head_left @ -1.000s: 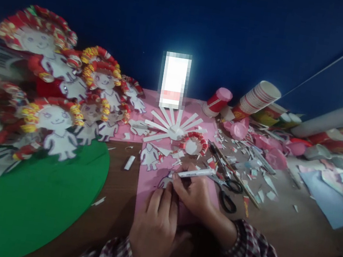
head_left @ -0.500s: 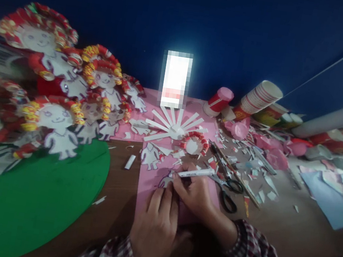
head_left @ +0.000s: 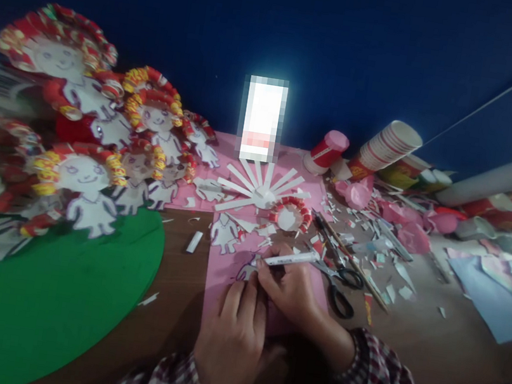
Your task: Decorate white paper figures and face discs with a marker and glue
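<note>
Two hands in use. Grips the pen (head_left: 294,259) with the right hand (head_left: 294,287), thumb and fingers closed round it, tip end down by the small cutout (head_left: 246,272) on the pink paper (head_left: 217,289). Presses down with the left hand (head_left: 235,330), fingers side by side and laid out flat rather than curled, fingertips at the near edge of the cutout.

Seems partway through inking the cutout: shows purple line along the uncovered edge; cannot tell about the part under the fingers. Looks done with one body (head_left: 224,237), lying just beyond on the same paper, edged in purple but with no head in sight.

Counts as assembled, by appearance, the dolls (head_left: 82,176) on and behind the green board (head_left: 126,288), with drawn faces, rolled hair and edged bodies. Appears unfinished at the red ring (head_left: 277,207): encloses a pale disc with no face to make out, not joined to any body. Likewise bare of colour at the fan of white strips (head_left: 262,196).
</note>
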The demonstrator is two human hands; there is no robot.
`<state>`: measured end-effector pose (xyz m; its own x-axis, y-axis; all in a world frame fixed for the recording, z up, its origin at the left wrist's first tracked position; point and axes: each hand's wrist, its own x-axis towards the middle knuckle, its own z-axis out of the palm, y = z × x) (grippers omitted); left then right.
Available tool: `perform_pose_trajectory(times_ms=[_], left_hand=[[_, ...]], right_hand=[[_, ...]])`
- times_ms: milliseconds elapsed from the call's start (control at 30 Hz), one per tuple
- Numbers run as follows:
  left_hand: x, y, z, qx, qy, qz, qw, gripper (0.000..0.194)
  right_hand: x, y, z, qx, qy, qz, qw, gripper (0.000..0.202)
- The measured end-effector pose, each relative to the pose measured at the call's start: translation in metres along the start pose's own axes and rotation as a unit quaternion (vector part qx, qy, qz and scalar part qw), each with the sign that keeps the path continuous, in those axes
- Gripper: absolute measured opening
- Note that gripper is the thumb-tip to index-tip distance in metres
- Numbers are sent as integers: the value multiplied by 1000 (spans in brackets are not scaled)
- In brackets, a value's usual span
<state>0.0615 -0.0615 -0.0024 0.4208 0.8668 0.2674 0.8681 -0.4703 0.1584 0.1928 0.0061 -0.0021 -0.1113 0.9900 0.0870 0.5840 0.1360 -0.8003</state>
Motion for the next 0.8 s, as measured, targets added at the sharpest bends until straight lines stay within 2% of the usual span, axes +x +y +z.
perform_pose_trajectory(times_ms=[200,400,800], left_hand=[[0,1,-1,-3,7,-5,1000,64],[1,0,-1,-3,-2,0,1000,65],[1,0,-1,-6,0,-1,1000,63]], right_hand=[[0,0,0,7,0,0,1000,6],[-1,0,0,43,10,32,998,6],[0,-4,-1,5,-15,2,1000,4]])
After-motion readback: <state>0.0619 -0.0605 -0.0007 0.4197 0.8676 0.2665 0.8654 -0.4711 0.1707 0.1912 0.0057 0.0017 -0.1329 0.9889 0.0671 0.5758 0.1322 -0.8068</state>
